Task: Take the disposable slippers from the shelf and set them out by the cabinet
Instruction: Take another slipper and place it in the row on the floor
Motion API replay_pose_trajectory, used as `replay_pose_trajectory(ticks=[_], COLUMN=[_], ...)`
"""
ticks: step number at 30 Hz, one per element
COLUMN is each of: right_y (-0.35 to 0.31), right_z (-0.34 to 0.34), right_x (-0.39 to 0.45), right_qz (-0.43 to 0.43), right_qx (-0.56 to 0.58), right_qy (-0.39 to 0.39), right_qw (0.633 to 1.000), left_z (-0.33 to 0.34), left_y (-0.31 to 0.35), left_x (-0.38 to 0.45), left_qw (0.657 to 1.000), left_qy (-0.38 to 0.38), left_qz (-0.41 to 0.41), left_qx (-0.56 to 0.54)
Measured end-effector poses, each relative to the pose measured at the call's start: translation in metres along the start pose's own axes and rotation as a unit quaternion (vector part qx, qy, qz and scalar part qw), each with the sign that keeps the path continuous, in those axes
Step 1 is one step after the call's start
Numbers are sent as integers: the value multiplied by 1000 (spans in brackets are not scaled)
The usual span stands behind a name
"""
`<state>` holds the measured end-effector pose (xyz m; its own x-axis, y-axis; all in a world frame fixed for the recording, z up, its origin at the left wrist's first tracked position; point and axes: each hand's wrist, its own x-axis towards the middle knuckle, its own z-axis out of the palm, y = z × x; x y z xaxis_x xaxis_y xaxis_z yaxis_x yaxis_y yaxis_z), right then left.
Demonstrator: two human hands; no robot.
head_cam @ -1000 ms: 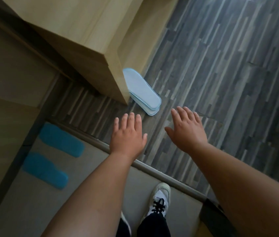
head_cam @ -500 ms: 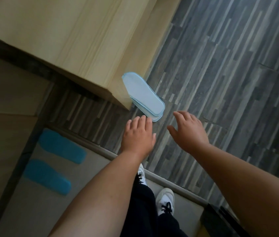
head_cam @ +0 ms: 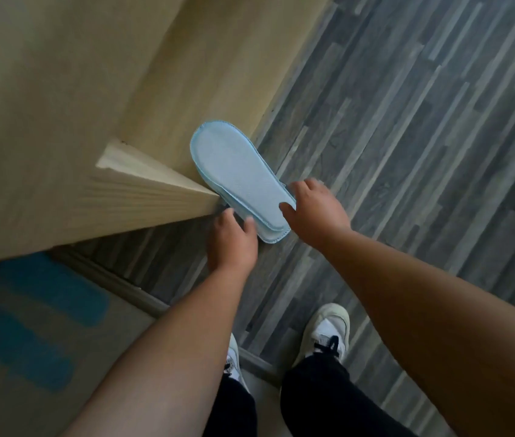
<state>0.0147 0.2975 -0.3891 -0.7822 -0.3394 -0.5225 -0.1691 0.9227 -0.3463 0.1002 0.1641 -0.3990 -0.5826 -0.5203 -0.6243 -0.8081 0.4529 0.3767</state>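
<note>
A pair of pale blue disposable slippers (head_cam: 237,171), stacked one on the other sole-up, lies on the grey plank floor against the foot of the light wooden cabinet (head_cam: 98,99). My left hand (head_cam: 231,244) reaches the near left edge of the stack, thumb and fingers touching it. My right hand (head_cam: 316,209) rests on the near right edge, thumb on the top sole and fingers curled over the side. Whether either hand has a firm hold on the stack is not clear.
The cabinet corner juts out just left of the slippers. A metal threshold strip (head_cam: 142,294) separates the plank floor from a beige mat with two blue footprint marks (head_cam: 38,316). My white sneakers (head_cam: 325,335) stand on the floor below the hands.
Both hands moved forward and down from above the floor to the near end of the slipper stack. My feet stepped over the threshold, and the view came closer to the cabinet.
</note>
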Motion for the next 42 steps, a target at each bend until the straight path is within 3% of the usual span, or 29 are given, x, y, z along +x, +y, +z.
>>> replay_pose_trajectory(ticks=[5, 14, 18, 27, 32, 36, 42], right_y=[3, -4, -1, 2, -8, -23, -37], right_z=[27, 51, 45, -27, -61, -65, -52], right_x=[50, 85, 83, -22, -108, -164, -196], right_qz=[-19, -11, 31, 137, 202, 236, 266], right_qx=[19, 56, 76, 206, 281, 325, 363], right_qy=[-7, -2, 24, 2, 7, 1, -5], right_qw=[1000, 998, 996, 969, 938, 916, 893], left_z=[24, 39, 36, -21, -64, -86, -94], left_y=[6, 5, 8, 29, 34, 22, 0], left_x=[40, 69, 67, -23, -87, -126, -145], left_qw=[989, 977, 975, 986, 986, 982, 982], left_qy=[23, 73, 88, 29, -58, -107, -119], left_qz=[-86, -121, -113, -26, 12, -2, -26], left_qx=[-122, -160, -168, -163, -155, -156, -145])
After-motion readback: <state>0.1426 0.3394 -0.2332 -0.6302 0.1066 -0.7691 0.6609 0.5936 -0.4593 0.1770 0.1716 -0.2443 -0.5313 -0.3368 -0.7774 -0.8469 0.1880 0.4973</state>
